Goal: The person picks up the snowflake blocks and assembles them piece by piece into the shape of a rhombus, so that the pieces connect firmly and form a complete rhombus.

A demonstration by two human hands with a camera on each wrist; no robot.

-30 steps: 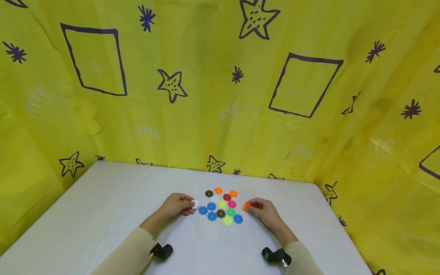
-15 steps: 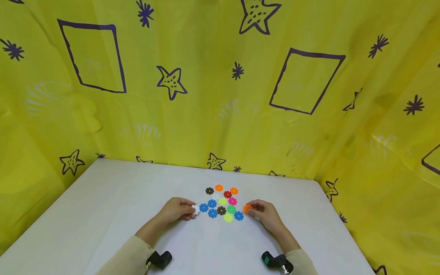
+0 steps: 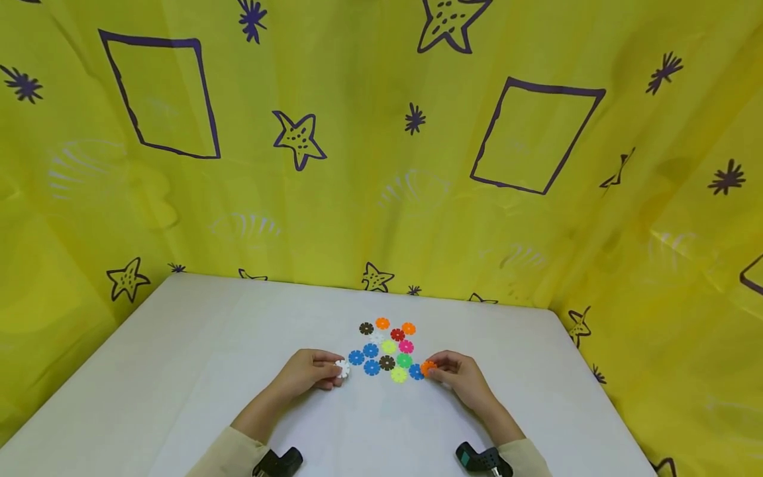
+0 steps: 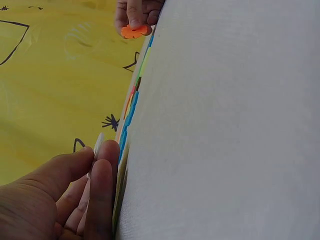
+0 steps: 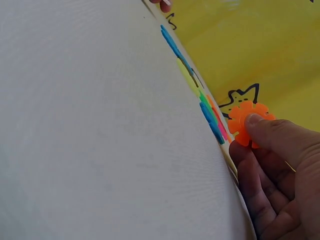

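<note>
A cluster of several flat, notched plastic discs [image 3: 387, 351] in blue, green, pink, orange, brown and red lies on the white table [image 3: 179, 371]. My left hand [image 3: 310, 371] pinches a white disc [image 3: 342, 368] at the cluster's left side; it shows edge-on as the white disc [image 4: 97, 147] in the left wrist view. My right hand [image 3: 459, 374] pinches an orange disc [image 3: 427, 366] at the cluster's right side, clear as the orange disc [image 5: 247, 122] in the right wrist view. Both hands rest low on the table.
Yellow cloth [image 3: 357, 165] with purple stars and squares hangs behind and to both sides of the table. Black wrist cameras [image 3: 280, 462] sit on my beige sleeves. The table's right edge [image 3: 602, 411] runs close to the cloth.
Both hands drifted slightly nearer to me and toward the cluster, each still holding its disc. The view shifted a little downward.
</note>
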